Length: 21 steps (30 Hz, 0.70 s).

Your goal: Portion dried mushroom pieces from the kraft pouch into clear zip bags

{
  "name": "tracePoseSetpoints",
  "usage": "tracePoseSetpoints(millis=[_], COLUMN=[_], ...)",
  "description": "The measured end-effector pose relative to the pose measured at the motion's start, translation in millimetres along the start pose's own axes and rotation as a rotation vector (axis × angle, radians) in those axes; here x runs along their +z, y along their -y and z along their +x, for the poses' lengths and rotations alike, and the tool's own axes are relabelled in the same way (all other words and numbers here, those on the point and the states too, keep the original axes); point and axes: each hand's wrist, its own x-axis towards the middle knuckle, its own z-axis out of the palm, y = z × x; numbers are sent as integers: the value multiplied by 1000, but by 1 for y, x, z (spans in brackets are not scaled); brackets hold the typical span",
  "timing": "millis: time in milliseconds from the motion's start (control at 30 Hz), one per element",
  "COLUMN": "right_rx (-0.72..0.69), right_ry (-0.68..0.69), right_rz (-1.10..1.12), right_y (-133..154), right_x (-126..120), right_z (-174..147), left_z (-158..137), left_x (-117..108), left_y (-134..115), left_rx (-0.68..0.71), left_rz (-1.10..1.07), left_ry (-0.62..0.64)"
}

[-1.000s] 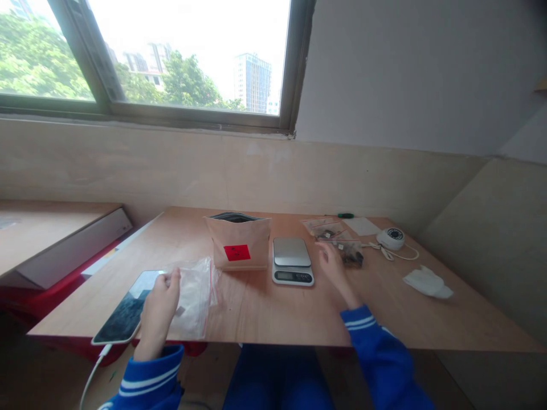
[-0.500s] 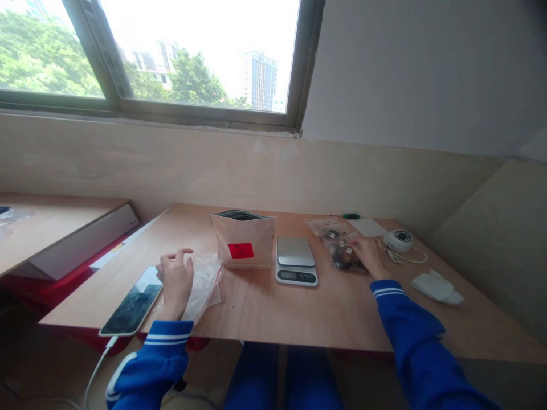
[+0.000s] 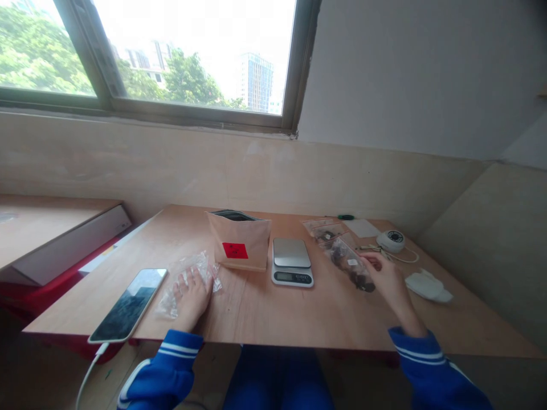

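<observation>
Your table [image 3: 273, 319] is a bare wooden top, and everything noted below lies on it.

The kraft paper pouch [image 3: 240, 246] stands upright at centre, mouth open, with a red label on its face. Its contents cannot be made out. It looks stiff enough to stand alone but likely tips easily.

The phone [image 3: 128, 304] lies flat at your left, cabled, near the table edge.

The kitchen scale [image 3: 292, 261] sits just beside the pouch with its platform bare.

The filled zip bag [image 3: 350, 265] is tilted up off the table at your right, holding dark, lumpy pieces. Your right hand [image 3: 387, 282] holds its near end, fingers curled onto the film. Judge it light, soft and slippery, with contents that shift; the sealed strip is the firmer place to grip.

More small bags [image 3: 325, 229] lie flat behind it, some with dark contents.

The empty clear bags [image 3: 188, 276] lie crumpled at your left. Your left hand [image 3: 192, 296] rests flat on them, fingers spread and clamped on nothing. The film is flimsy and will slide on wood.
</observation>
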Motion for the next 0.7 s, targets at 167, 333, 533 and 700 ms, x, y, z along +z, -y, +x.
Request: tracePoseSetpoints(millis=[167,333,533,700], right_rx=[145,197,181,117], right_ry=[35,128,380,477], right_rz=[181,383,516,517], right_y=[32,82,140,180], right_x=[-7,-13,-1,26], right_z=[-16,-31,-50,-65], left_z=[30,46,14,-47], left_x=[-4,-20,-60,-95], left_y=[-19,-17,-31,-91], left_rx=[-104,-143,-6,164], left_rz=[-170,-339,-404,-957], left_ry=[-25,-116,-381,179])
